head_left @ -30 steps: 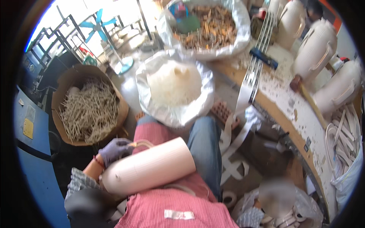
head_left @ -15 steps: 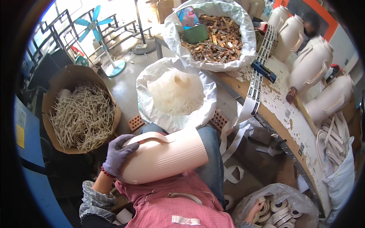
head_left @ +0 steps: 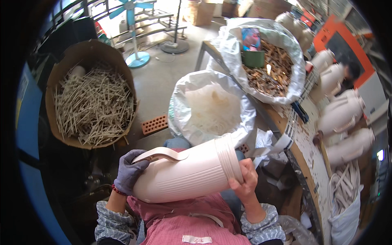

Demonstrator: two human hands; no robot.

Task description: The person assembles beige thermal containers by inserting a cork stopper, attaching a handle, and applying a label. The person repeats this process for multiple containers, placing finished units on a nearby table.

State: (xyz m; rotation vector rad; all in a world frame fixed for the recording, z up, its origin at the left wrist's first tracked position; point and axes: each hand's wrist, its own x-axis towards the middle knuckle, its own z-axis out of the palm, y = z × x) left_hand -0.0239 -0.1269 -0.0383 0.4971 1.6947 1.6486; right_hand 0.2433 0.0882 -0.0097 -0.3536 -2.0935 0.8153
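A pale pink thermos jug casing [head_left: 183, 175] lies sideways across my lap, its ribbed wall towards me and its curved handle [head_left: 165, 152] on the far side. My left hand [head_left: 130, 171], in a grey-purple glove, is closed around its left end near the handle. At the right end sits a pink ridged ring [head_left: 228, 161], against the casing's rim. My bare right hand [head_left: 245, 179] grips that ring, thumb on the near side. Whether the ring is fully seated I cannot tell.
Beyond my knees stands a white sack [head_left: 179, 110] of translucent pieces. A carton [head_left: 51, 110] of thin sticks is at left; a sack [head_left: 300, 87] of brown scraps rests on the workbench [head_left: 302, 163]. More jug casings [head_left: 341, 114] line the bench at right.
My right hand has come up from the bag of rings at the lower right to the casing's right end, bringing a ring. The view has shifted; my left hand keeps its hold.
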